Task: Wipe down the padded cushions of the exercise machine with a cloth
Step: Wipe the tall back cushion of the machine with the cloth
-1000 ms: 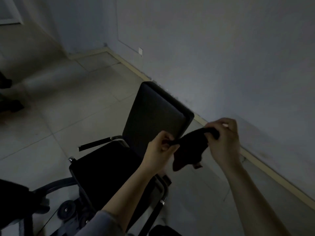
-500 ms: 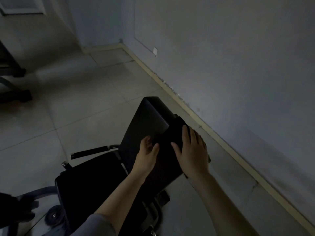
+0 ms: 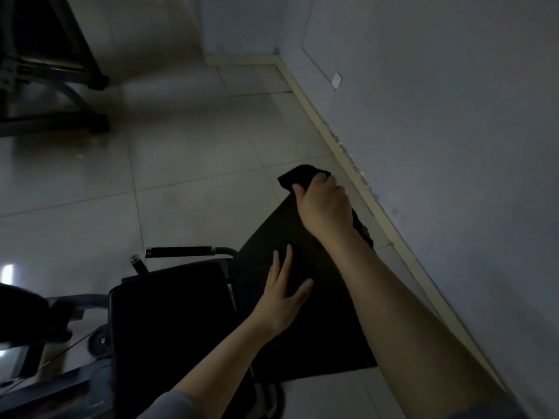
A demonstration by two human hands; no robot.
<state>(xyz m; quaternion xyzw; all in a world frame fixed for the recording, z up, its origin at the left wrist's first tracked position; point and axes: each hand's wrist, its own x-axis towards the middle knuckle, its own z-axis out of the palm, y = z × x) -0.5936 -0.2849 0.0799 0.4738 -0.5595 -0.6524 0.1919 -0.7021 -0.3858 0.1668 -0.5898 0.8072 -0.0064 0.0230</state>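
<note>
The exercise machine has a black padded backrest cushion [image 3: 320, 331] and a black padded seat cushion [image 3: 169, 316] beside it. My right hand [image 3: 325, 207] grips a dark cloth [image 3: 298, 176] at the top end of the backrest, its fingers curled over the bunched fabric. More of the cloth hangs past the hand's right side. My left hand [image 3: 282, 293] lies flat on the backrest lower down, with straight, spread fingers. The room is dim and the cushion edges are hard to make out.
A black-gripped handle bar [image 3: 180, 251] sticks out left of the backrest. The wall and pale baseboard [image 3: 348, 152] run close along the right. Another machine's dark frame [image 3: 54, 95] stands at the upper left on the tiled floor. A small wheel [image 3: 98, 340] sits lower left.
My right hand has slid the cloth up to the top end of the backrest and now bunches it. My left hand has moved down the pad and flattened. The view has shifted closer.
</note>
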